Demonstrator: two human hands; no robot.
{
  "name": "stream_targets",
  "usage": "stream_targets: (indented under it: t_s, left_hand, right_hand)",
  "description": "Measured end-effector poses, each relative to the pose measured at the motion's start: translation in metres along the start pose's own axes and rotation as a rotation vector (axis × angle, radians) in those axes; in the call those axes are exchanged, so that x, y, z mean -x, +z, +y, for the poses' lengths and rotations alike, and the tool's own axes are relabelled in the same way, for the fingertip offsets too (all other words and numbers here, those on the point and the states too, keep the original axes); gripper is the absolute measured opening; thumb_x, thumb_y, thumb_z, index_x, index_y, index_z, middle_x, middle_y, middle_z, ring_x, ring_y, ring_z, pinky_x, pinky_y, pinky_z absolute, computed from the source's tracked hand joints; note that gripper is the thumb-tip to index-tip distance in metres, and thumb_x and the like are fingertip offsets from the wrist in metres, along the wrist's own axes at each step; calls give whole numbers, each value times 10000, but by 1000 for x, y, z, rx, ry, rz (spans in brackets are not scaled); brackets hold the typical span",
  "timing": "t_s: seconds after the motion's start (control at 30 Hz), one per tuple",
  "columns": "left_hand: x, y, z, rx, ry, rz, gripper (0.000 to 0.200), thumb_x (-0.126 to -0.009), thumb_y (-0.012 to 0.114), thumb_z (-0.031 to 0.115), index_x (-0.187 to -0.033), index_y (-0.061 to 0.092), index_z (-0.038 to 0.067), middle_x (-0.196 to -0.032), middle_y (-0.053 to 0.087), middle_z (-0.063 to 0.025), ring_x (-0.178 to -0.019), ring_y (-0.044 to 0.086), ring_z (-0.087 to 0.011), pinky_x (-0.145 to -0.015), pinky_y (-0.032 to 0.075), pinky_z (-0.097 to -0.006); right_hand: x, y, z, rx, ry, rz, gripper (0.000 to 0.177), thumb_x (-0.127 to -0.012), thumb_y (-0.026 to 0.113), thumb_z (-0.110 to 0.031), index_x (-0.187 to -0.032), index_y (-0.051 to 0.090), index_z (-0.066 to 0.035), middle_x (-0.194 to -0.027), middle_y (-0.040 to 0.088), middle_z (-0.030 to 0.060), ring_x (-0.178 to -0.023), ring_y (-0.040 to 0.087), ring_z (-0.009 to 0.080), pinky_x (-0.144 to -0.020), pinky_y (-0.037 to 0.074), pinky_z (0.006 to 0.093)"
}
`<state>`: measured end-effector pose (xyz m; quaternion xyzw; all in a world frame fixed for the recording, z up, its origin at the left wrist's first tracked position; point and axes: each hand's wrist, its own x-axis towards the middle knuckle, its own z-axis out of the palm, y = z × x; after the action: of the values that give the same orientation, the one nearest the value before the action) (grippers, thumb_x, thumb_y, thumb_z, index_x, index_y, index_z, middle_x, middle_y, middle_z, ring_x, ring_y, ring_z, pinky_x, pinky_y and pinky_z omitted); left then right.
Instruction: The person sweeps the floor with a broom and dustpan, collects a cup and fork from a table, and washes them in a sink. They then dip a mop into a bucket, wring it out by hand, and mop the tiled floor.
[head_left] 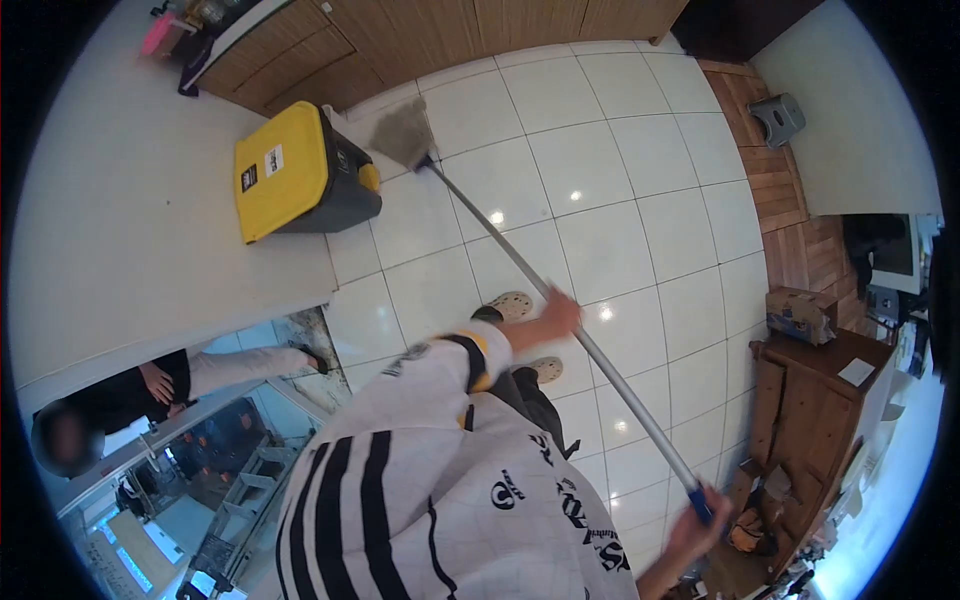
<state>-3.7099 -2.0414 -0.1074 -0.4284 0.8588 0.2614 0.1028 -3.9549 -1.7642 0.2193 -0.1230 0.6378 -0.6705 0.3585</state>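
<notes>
The left hand is closed around the middle of the broom handle. The right hand grips its blue top end, fingers seemingly curled shut, though blurred. The broom runs diagonally from lower right to upper left — bristles on the tiled floor, just beside a yellow-lidded bin.

The broom is grey, bin lid yellow, tiles white, shirt black-striped white.
</notes>
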Motion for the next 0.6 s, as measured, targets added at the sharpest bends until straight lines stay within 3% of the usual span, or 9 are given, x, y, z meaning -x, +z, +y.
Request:
stream_targets:
  t_s: [0.03, 0.17, 0.27, 0.33, 0.47, 0.5, 0.53, 0.57, 0.6]
  left_hand:
    - [10, 13, 54, 76, 71, -39, 136, -721, 559, 176, -742, 662, 90, -787, 633, -128, -822, 611, -308, -897, 344, -567]
    - [89, -28, 224, 384, 660, -308, 191, -577, 617, 195, -674, 624, 30, -730, 632, -172, -722, 627, -339, -633, 493, -442]
    - [133, -60, 289, 397, 896, -564, 238, -655, 567, 225, -704, 649, 7, -734, 638, -202, -746, 638, -338, -684, 507, -428]
    - [137, -25, 307, 397, 1073, -600, 223, -673, 568, 212, -657, 633, 0, -712, 630, -199, -737, 627, -352, -666, 502, -438]
    - [109, 25, 254, 353, 1077, -667, 207, -669, 572, 204, -673, 633, 6, -708, 625, -203, -728, 619, -364, -652, 490, -456]
    - [101, 39, 226, 367, 1010, -614, 202, -659, 575, 201, -689, 633, 10, -711, 624, -206, -724, 618, -364, -647, 487, -460]
    - [87, 44, 191, 398, 961, -583, 196, -641, 587, 200, -700, 622, 17, -707, 619, -203, -720, 615, -365, -647, 484, -463]
    - [69, 73, 155, 345, 886, -577, 208, -616, 613, 216, -683, 603, 19, -693, 610, -198, -707, 609, -372, -642, 480, -464]
    - [55, 66, 109, 430, 824, -389, 191, -544, 635, 183, -634, 603, 19, -658, 591, -195, -666, 598, -371, -623, 482, -465]
  right_hand:
    - [17, -11, -40, 106, -84, 87, 201, -860, 528, -217, -779, 555, -35, -775, 569, 73, -815, 557, 184, -891, 427, 394]
    - [85, -56, -148, 181, -494, 413, 180, -851, 534, -198, -749, 527, -50, -737, 539, 60, -771, 536, 175, -843, 426, 369]
    - [127, -93, -180, 161, -643, 591, 173, -845, 539, -184, -727, 505, -61, -708, 516, 50, -738, 520, 168, -806, 425, 351]
    - [149, -121, -183, 131, -660, 676, 174, -841, 542, -174, -712, 491, -68, -689, 501, 44, -716, 509, 163, -782, 425, 338]
    - [170, -180, -128, -91, -475, 646, 186, -832, 548, -155, -683, 463, -83, -652, 471, 31, -672, 488, 154, -733, 424, 313]
    - [168, -193, -98, -207, -381, 575, 191, -830, 549, -150, -676, 456, -87, -642, 463, 28, -661, 482, 152, -721, 424, 307]
    - [169, -212, -67, -291, -268, 337, 197, -827, 551, -145, -668, 449, -91, -633, 456, 25, -650, 477, 150, -709, 423, 301]
    - [137, -108, -51, -535, -216, 745, 258, -824, 553, -105, -639, 375, -119, -590, 354, -8, -577, 382, 124, -638, 393, 277]
    - [124, -96, -23, -586, -196, 697, 266, -831, 540, -87, -632, 365, -111, -592, 352, -4, -584, 384, 130, -649, 399, 288]
